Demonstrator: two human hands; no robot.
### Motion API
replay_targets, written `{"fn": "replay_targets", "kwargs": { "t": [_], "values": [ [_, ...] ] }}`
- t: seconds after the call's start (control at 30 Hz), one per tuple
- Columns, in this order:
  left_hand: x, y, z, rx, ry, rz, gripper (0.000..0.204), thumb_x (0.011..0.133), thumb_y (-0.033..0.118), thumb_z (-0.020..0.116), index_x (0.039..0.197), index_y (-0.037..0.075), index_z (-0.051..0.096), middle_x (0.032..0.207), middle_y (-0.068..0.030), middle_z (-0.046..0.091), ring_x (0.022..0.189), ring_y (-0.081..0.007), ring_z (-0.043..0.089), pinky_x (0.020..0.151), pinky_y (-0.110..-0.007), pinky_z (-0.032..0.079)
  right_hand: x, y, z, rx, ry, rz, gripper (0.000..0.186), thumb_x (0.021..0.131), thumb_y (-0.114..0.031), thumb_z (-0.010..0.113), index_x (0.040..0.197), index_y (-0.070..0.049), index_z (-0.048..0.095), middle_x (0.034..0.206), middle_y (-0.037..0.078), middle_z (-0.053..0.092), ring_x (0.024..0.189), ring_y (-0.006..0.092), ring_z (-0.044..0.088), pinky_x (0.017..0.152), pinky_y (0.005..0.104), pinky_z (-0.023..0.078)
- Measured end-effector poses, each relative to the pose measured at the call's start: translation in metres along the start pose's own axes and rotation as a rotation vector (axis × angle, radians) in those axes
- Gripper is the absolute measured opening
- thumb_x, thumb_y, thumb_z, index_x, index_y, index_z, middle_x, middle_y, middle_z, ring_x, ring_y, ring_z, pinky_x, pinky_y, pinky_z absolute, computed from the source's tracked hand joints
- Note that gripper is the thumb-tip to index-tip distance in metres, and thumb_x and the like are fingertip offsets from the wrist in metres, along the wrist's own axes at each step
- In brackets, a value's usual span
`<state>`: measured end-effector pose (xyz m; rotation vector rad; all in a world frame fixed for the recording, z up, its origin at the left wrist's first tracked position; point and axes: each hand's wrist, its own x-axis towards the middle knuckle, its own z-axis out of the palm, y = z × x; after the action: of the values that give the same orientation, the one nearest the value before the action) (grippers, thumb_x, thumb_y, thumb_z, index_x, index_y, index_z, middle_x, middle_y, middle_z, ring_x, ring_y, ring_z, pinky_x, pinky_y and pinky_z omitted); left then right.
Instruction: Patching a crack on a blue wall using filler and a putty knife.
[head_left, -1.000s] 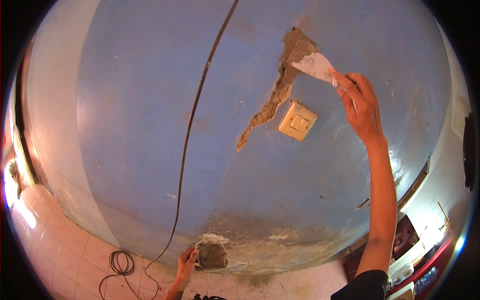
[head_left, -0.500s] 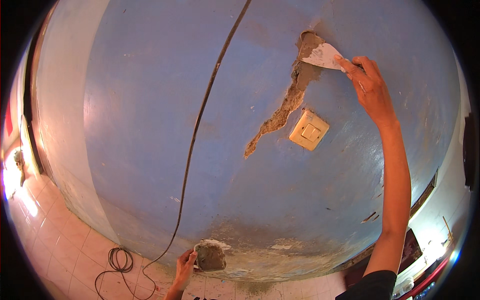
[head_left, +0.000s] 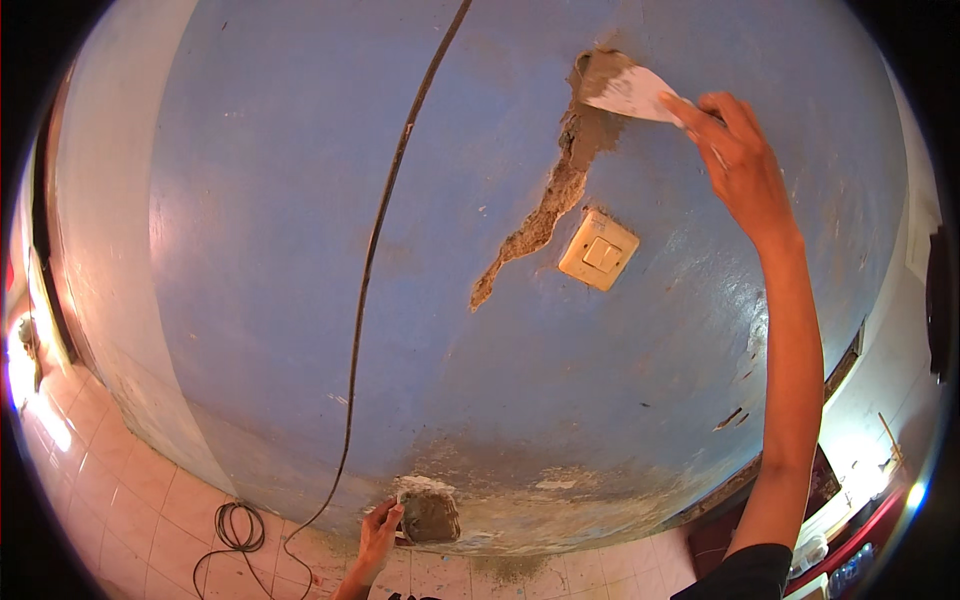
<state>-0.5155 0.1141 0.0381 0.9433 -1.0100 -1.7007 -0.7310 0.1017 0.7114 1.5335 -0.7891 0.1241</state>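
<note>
My right hand (head_left: 738, 160) is raised high and grips a flat putty knife (head_left: 628, 92), whose white blade lies against fresh grey filler at the top of a long crack (head_left: 545, 215) in the blue wall (head_left: 300, 250). A cream wall switch (head_left: 598, 250) sits just right of the crack's middle. Low down, my left hand (head_left: 378, 535) holds a small board loaded with grey mortar (head_left: 430, 515) near the wall's foot.
A black cable (head_left: 375, 250) runs down the wall and ends in a coil (head_left: 232, 525) on the pale tiled floor (head_left: 110, 490). The wall's lower band is stained and worn. Clutter and a dark frame edge show at the lower right (head_left: 840, 500).
My right hand and the putty knife have moved up along the crack to its top end. The view has tilted slightly. My left hand with the mortar board stays low.
</note>
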Motion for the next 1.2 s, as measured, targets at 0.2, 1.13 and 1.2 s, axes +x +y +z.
{"fn": "replay_targets", "kwargs": {
  "t": [0.2, 1.13, 1.2],
  "values": [
    [-0.007, 0.008, 0.007, -0.077, -0.027, -0.038, 0.054, 0.1, 0.042, 0.067, 0.13, -0.003, 0.065, 0.095, -0.0036, 0.065, 0.078, -0.0123, 0.064, 0.058, -0.031, 0.059, 0.01, 0.002, 0.017, -0.088, 0.013, -0.034, 0.051, 0.095, -0.002, 0.064, 0.14, -0.027, 0.064, 0.102, 0.003, 0.058, 0.093, 0.0215, 0.057, 0.087, 0.0367, 0.058],
    [-0.015, 0.011, -0.019, -0.112, -0.07, -0.133, 0.063, 0.099, 0.045, 0.068, 0.14, 0.0, 0.059, 0.119, -0.0173, 0.068, 0.088, -0.023, 0.073, 0.062, -0.038, 0.066, -0.012, -0.002, -0.018, -0.051, -0.134, 0.123, 0.049, 0.096, -0.002, 0.062, 0.14, -0.025, 0.064, 0.101, 0.003, 0.057, 0.095, 0.0222, 0.056, 0.089, 0.0381, 0.056],
    [-0.015, 0.011, -0.017, -0.069, -0.069, -0.093, 0.062, 0.098, 0.046, 0.068, 0.14, 0.0, 0.059, 0.118, -0.0165, 0.068, 0.088, -0.0227, 0.073, 0.061, -0.038, 0.066, -0.01, -0.004, -0.022, -0.044, -0.09, 0.106, 0.05, 0.096, -0.002, 0.063, 0.14, -0.026, 0.064, 0.102, 0.003, 0.056, 0.095, 0.0219, 0.057, 0.088, 0.0383, 0.057]
  ]
}}
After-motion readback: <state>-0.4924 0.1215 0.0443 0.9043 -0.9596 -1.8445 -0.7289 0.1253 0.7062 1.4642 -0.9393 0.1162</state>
